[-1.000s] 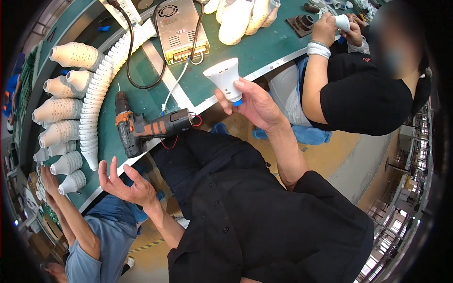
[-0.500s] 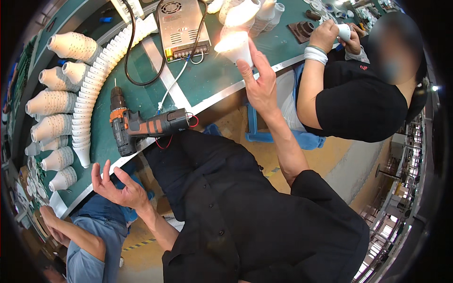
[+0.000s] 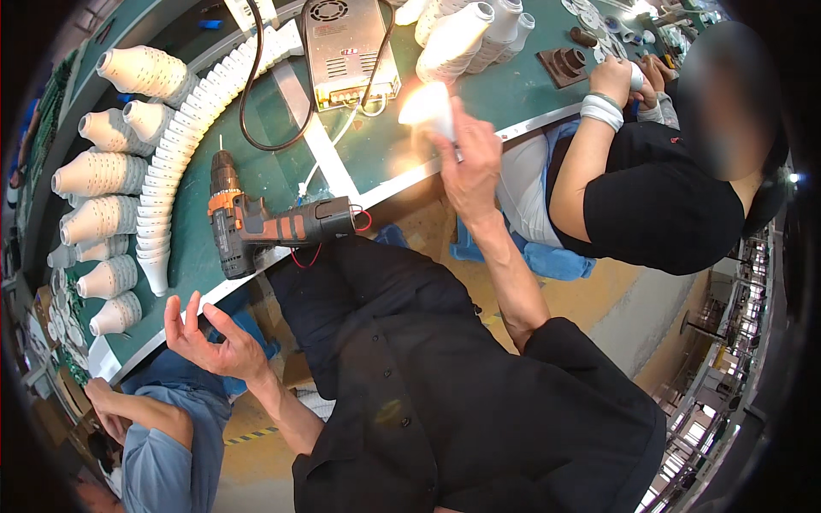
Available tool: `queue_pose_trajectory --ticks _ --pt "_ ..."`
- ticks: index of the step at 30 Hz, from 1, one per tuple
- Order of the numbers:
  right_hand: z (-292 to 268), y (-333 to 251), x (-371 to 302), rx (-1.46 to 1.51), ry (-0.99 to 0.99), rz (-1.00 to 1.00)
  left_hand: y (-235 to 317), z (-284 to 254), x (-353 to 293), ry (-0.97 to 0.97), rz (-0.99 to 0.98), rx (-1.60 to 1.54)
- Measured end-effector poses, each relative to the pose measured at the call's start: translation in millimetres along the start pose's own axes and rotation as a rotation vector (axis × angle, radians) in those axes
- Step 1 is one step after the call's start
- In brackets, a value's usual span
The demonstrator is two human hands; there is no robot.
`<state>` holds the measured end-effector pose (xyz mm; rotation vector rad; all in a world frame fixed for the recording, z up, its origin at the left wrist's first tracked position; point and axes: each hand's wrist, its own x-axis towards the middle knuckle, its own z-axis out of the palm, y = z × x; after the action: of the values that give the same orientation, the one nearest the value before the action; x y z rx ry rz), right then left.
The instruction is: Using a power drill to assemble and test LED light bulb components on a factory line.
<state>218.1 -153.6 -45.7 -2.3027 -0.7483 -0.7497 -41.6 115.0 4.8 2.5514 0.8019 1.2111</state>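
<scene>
My right hand [image 3: 475,167] is closed around a lit, white, cone-shaped lamp bulb [image 3: 443,120] over the front edge of the bench. Its glare washes out the wide end, which faces left. My left hand [image 3: 218,344] is open and palm up, with curled fingers apart, just off the bench edge and holding nothing. Between the two hands lies a black and orange cordless drill [image 3: 244,227], its bit pointing away from me. Behind it sits a metal power supply box [image 3: 346,56] with wires attached.
A long curved row of nested white lamp cups [image 3: 158,205] runs along the left, beside several stacked white housings [image 3: 98,173]. More stacks [image 3: 457,43] stand at the back. A co-worker in black [image 3: 663,197] sits at right; another in blue [image 3: 175,427] is at lower left.
My right hand has drawn slightly nearer to me and turned, tilting the lit bulb. The view has shifted a little. My left hand keeps its pose.
</scene>
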Motion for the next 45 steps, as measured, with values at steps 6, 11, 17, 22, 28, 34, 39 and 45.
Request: queue_pose_trajectory --ticks 6,11,17,22,28,34,39,45 --pt "-8.4 -21.6 -1.7 0.262 -0.166 0.313 11.4 2.9 -0.1 0.031 -0.003 -0.048" --pt "-48.6 -59.7 9.0 1.577 -0.431 0.957 34.3 17.7 -0.3 0.013 0.024 -0.396" --pt "-57.0 -73.0 10.4 1.82 -0.566 1.004 71.9 25.9 6.3 -0.102 0.104 -0.562" --pt "-61.5 -88.7 10.7 1.758 -0.584 0.92 109.3 33.0 17.4 -0.431 -0.169 -0.831" --pt "-62.7 -107.3 -2.5 1.675 -0.55 0.763 134.3 60.3 12.0 -0.734 -0.388 -1.18" --pt "-64.0 -120.1 -8.1 1.489 -0.536 0.625 151.6 50.1 18.8 -0.77 -0.529 -1.305" --pt "-64.9 -122.5 -8.3 1.491 -0.56 0.57 153.4 46.9 21.5 -0.733 -0.535 -1.288" --pt "-60.5 -128.0 -9.0 1.428 -0.543 0.568 145.9 61.4 10.9 -0.608 -0.402 -1.25"
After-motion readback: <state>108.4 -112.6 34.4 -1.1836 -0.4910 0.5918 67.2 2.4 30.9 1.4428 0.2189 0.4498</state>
